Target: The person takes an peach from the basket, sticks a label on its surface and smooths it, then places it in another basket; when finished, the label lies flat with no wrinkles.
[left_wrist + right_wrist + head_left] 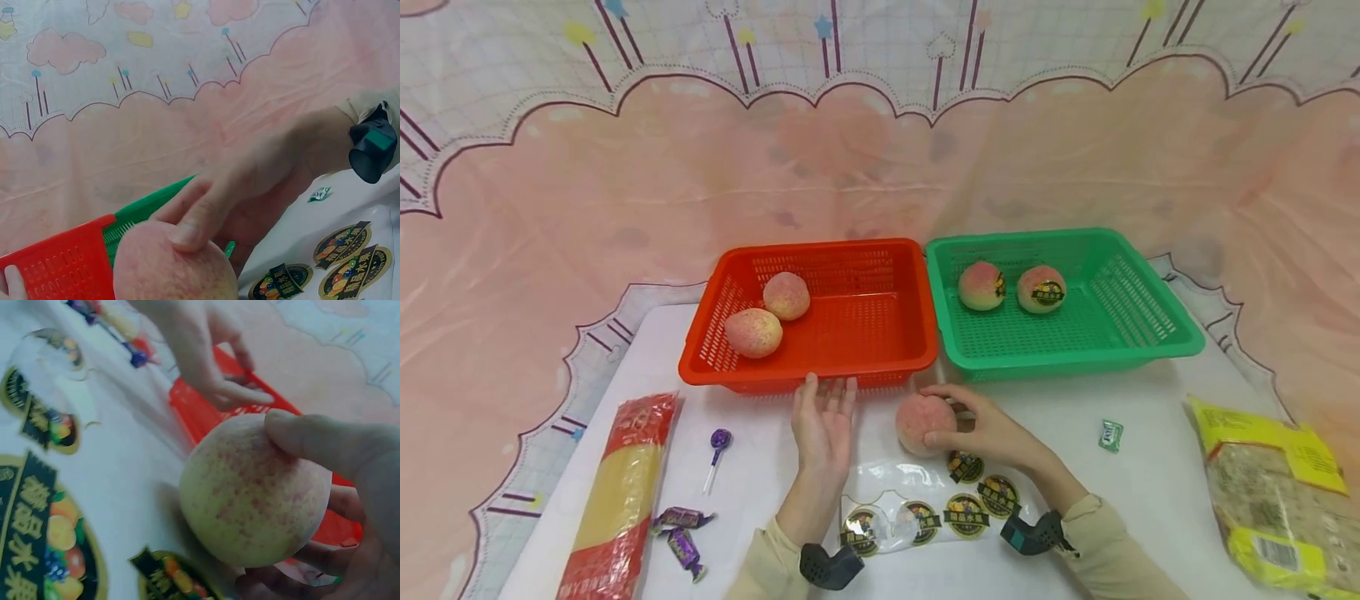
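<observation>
My right hand grips a pink peach above the white table, just in front of the baskets. The thumb lies along its near side, and the right wrist view shows fingers around the pale, red-speckled underside of the peach. To its left, my left hand is held palm up with fingers extended near the red basket's front rim, holding nothing. Below both hands lies a clear sheet of round black-and-gold fruit stickers. Two peaches sit in the red basket; two stickered peaches sit in the green basket.
On the left are a red-and-yellow noodle packet, a purple lollipop and two purple wrapped candies. A small green candy lies to the right, near a yellow plastic bag. A patterned cloth hangs behind.
</observation>
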`<state>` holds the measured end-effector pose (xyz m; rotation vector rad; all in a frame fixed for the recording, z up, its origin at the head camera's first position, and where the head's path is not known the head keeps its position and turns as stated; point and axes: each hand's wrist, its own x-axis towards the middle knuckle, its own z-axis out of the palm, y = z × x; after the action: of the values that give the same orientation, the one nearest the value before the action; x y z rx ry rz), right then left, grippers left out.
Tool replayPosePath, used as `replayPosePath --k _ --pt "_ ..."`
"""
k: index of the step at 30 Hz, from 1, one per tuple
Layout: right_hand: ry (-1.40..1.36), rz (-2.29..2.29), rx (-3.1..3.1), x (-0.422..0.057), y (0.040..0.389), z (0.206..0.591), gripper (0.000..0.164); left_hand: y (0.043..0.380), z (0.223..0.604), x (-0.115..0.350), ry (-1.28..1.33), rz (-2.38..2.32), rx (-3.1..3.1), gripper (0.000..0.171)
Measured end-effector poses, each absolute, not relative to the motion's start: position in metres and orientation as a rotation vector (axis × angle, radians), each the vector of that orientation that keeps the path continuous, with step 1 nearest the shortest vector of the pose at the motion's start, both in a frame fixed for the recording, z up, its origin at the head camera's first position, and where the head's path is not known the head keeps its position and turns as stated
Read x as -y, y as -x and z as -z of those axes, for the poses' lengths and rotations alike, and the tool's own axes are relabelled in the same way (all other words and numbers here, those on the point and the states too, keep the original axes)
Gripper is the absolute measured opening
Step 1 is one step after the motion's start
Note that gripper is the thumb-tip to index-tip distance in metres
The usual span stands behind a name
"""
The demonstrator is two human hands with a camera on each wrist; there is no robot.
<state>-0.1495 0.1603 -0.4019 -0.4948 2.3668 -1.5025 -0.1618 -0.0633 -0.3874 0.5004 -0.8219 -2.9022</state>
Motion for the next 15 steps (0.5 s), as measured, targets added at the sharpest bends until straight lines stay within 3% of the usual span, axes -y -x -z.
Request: replayPosePath --k 9,15 --pt "0.452 1.459 -2.375 -0.1604 0.15 0.4065 0.059 0.16 0.3881 0.0682 -0.475 2.91 0.832 0.023" --pt "0.495 1.415 -2.319 -0.1681 0.1488 0.4044 0.076 0.1615 0.3897 0.0688 -0.444 2.933 0.846 0.025"
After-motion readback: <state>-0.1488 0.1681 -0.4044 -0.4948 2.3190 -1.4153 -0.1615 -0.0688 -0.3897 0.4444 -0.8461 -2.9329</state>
